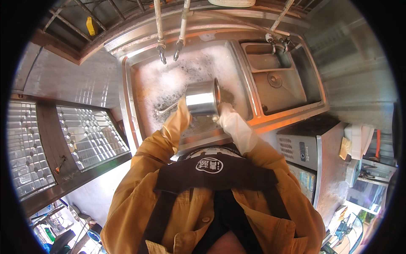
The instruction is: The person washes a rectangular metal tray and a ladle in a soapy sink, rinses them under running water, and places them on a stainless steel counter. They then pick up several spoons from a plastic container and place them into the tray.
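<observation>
A shiny cylindrical metal pot [202, 97] lies tipped on its side over the large sink basin [139, 123], which holds foamy water [165, 74]. My left hand [184, 111], in a pale yellowish glove, holds the pot's left end. At the rim on the right is my right hand [225, 112], in a whitish glove; its fingers are partly hidden by the pot. A light-coloured handle or stick [166, 109] pokes out of the suds beside my left hand. The inside of the pot cannot be seen.
Two taps [169, 54] hang over the basin's far side. To the right stands a smaller sink [279, 85] with its own taps [279, 46]. A metal-sided appliance [301, 152] is at the right, a metal lattice window [92, 136] at the left, and a rack [76, 22] upper left.
</observation>
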`<state>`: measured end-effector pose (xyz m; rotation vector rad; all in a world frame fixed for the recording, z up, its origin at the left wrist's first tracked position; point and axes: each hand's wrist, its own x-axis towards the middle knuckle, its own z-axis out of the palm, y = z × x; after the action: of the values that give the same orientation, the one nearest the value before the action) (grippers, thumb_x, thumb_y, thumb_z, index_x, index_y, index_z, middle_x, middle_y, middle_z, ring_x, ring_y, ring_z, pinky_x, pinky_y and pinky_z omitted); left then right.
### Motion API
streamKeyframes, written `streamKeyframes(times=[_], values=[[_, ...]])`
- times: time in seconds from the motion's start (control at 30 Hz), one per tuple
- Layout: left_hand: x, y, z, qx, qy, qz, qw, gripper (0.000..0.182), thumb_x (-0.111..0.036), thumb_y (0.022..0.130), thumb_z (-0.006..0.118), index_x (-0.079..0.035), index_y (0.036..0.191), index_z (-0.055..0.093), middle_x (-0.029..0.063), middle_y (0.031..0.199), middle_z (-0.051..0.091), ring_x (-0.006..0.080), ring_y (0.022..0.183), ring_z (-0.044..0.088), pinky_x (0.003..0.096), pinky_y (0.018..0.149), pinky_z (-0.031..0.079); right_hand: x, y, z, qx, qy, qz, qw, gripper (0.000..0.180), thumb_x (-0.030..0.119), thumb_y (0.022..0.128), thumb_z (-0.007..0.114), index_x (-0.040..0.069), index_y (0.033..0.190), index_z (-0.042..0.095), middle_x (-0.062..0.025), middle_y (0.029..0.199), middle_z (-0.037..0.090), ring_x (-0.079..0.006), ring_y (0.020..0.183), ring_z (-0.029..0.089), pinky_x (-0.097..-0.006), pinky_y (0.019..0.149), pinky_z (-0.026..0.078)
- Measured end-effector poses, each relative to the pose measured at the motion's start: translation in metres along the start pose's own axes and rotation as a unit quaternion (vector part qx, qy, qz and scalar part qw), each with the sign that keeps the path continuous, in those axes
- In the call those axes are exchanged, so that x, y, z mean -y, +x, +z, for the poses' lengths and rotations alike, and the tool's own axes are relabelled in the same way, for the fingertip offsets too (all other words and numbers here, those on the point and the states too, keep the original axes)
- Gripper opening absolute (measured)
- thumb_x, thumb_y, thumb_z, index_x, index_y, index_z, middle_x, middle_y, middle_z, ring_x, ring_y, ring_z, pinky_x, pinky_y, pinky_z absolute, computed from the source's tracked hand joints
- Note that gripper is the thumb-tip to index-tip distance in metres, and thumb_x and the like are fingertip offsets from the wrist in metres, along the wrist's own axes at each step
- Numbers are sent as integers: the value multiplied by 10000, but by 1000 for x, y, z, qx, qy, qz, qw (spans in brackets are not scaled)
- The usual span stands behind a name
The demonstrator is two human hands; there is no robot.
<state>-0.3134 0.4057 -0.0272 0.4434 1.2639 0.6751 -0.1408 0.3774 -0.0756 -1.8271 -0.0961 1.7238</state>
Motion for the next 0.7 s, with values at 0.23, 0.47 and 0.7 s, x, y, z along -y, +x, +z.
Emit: streamKeyframes(times=[0.23,0.47,0.7], values=[[120,95,-64,46,433,187,880,338,-308,1013,514,-182,1300,639,232,1212,676,407,1124,649,465,1011,495,12,55,-32,401,322,410,753,345,292,976,593,-47,1036,607,-52,634,595,-63,395,376,-190,349,276],[91,127,-81,48,666,62,742,400,-239,1007,558,-65,1367,588,190,1211,691,329,1132,666,414,876,582,2,42,-34,28,357,293,886,318,283,1015,546,-31,1008,598,61,519,447,-40,382,394,-190,367,343],[44,3,32,38,393,325,860,365,-147,986,622,-138,1351,624,146,1212,658,240,1029,665,395,851,561,-9,58,-24,-130,344,181,912,197,238,1013,533,58,970,603,7,714,583,-101,538,549,-248,445,460]])
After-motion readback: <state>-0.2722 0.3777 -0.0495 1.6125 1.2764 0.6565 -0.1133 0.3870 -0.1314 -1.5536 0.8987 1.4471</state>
